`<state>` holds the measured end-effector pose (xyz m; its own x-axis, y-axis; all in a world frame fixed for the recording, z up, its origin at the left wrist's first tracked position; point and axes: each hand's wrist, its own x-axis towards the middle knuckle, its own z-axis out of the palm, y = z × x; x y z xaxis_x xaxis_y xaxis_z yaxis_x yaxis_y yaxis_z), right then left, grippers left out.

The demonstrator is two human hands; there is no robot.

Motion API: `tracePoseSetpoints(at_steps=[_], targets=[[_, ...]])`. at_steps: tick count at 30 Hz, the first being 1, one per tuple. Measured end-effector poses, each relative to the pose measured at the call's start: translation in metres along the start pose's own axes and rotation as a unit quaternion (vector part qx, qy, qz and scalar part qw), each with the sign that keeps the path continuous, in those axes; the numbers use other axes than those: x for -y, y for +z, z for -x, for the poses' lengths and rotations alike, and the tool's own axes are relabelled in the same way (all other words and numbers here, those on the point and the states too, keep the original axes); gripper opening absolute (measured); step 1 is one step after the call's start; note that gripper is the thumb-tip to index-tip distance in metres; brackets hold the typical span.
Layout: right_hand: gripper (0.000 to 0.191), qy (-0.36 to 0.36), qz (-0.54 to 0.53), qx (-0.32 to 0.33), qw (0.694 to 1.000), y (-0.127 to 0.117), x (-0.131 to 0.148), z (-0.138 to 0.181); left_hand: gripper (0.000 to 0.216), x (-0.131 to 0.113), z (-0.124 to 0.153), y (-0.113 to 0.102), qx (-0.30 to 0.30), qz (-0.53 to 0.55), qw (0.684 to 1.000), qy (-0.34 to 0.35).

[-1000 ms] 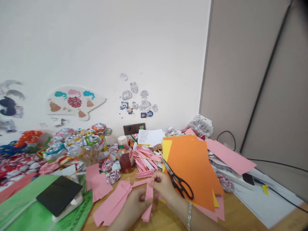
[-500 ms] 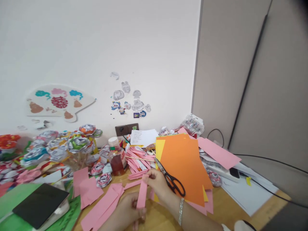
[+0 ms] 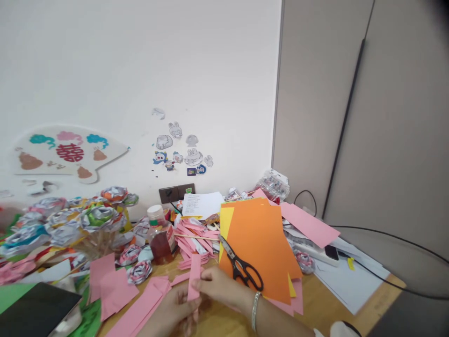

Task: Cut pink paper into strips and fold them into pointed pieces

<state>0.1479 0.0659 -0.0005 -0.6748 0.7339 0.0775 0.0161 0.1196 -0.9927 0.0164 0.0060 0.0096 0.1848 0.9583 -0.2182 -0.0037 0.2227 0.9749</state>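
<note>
A narrow pink paper strip (image 3: pixel 195 267) stands up between my hands, low in the middle of the view. My left hand (image 3: pixel 179 303) pinches it near its bottom end, the lower fingers partly hidden. From the right, my right hand (image 3: pixel 218 284) has its thumb and fingertips closed on the strip, just above the left thumb. Close to the left forearm lie longer pink paper strips (image 3: pixel 142 306). Black-handled scissors (image 3: pixel 242 267) rest on orange paper sheets (image 3: pixel 261 243), right beside my right hand.
Behind my hands are a heap of pink strips (image 3: pixel 191 236) and a bottle of reddish liquid (image 3: pixel 162 243). Paper flowers (image 3: pixel 100 217) crowd the left side, above a black flat object (image 3: pixel 38 309). White sheets (image 3: pixel 351 285) and a black cable (image 3: pixel 389 281) are at the right.
My right hand has slid down from the strip's top end to near my left hand. The strip now stands more upright. The whole view has shifted, so the scene appears further left.
</note>
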Motion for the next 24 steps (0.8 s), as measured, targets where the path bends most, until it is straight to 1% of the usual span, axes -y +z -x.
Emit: tracePoseSetpoints(at_steps=[2,4,7,9,13,16,21,24], targets=[[0.031,0.024,-0.019,0.039,0.999,0.000,0.004,0.003,0.035,0.001,-0.001,-0.001,0.010,0.006,1.000,-0.002],[0.027,0.027,-0.015,0.048,0.998,0.000,0.008,0.005,0.035,0.003,-0.002,-0.002,0.018,0.009,1.000,-0.009],[0.027,0.017,-0.004,0.025,1.000,0.000,0.007,0.003,0.034,0.004,-0.003,-0.003,0.022,0.011,0.999,-0.021],[0.030,0.010,-0.012,0.017,1.000,0.000,0.004,0.002,0.035,0.003,-0.002,-0.003,0.024,0.003,1.000,-0.016],[0.044,0.018,-0.080,0.000,0.997,0.000,-0.003,-0.002,0.035,0.000,0.001,-0.003,0.038,-0.033,0.999,-0.001],[0.046,0.015,-0.118,0.004,0.993,0.000,-0.005,-0.004,0.033,-0.002,0.003,-0.004,0.043,-0.048,0.998,0.017],[0.052,-0.024,-0.077,-0.034,0.996,-0.003,-0.003,-0.006,0.031,-0.008,0.007,-0.003,0.036,-0.057,0.998,0.011],[0.052,-0.035,-0.098,-0.060,0.993,-0.008,0.001,-0.007,0.034,-0.014,0.009,-0.001,0.037,-0.071,0.997,0.014]])
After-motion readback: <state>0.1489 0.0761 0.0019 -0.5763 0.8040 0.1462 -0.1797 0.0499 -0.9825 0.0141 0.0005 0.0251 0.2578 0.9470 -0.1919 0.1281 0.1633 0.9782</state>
